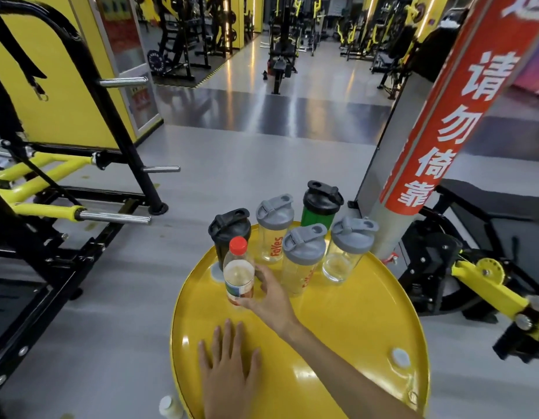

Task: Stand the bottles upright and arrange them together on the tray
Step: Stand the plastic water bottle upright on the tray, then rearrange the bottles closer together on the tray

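A round yellow tray (346, 322) fills the lower middle. At its far side several shaker bottles stand upright close together: a black one (224, 237), a clear one with a grey lid and orange lettering (274, 228), a green one with a black lid (321, 205), and two more clear grey-lidded ones (303, 258) (348, 249). My right hand (269, 294) is shut on a red-capped drink bottle (238, 270), upright on the tray in front of the black shaker. My left hand (230, 367) lies flat and open on the tray's near part.
A grey pillar with a red banner (425, 152) rises just behind the tray on the right. Black and yellow gym frames (65, 207) stand to the left, a yellow machine arm (492, 288) to the right. A small white bottle (170, 408) sits by the tray's lower left edge.
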